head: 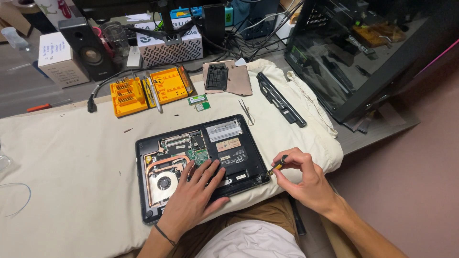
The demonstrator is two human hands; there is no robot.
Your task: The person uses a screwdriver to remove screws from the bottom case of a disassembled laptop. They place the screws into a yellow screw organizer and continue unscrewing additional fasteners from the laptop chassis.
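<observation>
An opened black laptop (239, 138) lies bottom-up on a cream cloth (71, 157), its fan, copper heat pipe and boards exposed. My left hand (193, 196) rests flat on the laptop's near middle, fingers spread beside the fan (164, 182). At the laptop's near right corner, my right hand (306, 179) pinches a small yellow-and-black screwdriver (278, 165), its tip down at that corner.
An orange screwdriver bit case (143, 91) lies open at the back, with a removed laptop cover panel (227, 79), a long black battery (279, 98), tweezers (247, 111) and two small cards (198, 102). A speaker (86, 48) and a dark computer case (363, 52) stand behind.
</observation>
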